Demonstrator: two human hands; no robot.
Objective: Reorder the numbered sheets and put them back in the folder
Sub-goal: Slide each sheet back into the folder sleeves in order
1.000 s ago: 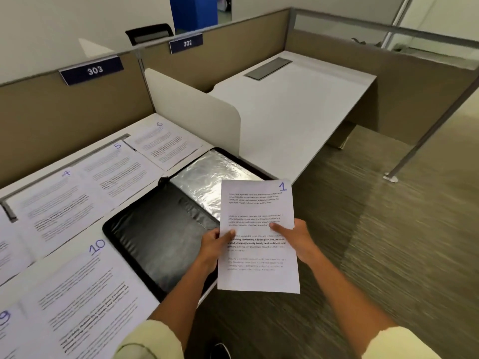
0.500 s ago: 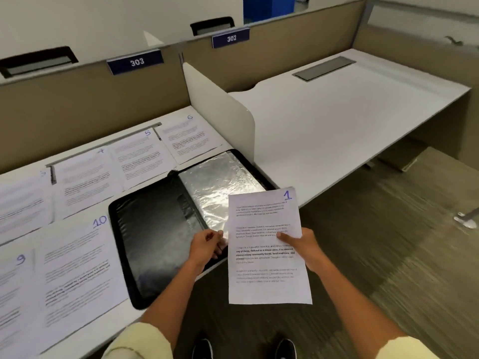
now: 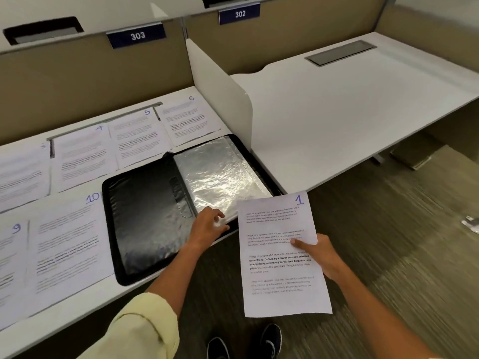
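My right hand (image 3: 321, 257) holds sheet 1 (image 3: 280, 255) by its right edge, out over the floor just off the desk's front edge. An open black folder (image 3: 145, 218) lies on the desk, its right half a stack of shiny clear sleeves (image 3: 220, 177). My left hand (image 3: 207, 226) rests on the near corner of those sleeves, fingers spread, holding nothing. Around the folder lie sheet 10 (image 3: 64, 242), sheet 9 (image 3: 10, 268), sheet 4 (image 3: 80, 156), sheet 5 (image 3: 140, 138) and sheet 6 (image 3: 189, 120).
A white divider panel (image 3: 220, 94) separates this desk from the neighbouring white desk (image 3: 350, 112) with a grey cable flap (image 3: 339, 51). Brown partition walls carry plates 303 (image 3: 137, 36) and 302 (image 3: 239, 13). My shoes (image 3: 243, 340) stand on striped carpet.
My left hand let go of sheet 1 and moved onto the folder's clear sleeves. The right hand alone now holds the sheet. The view swung left and down.
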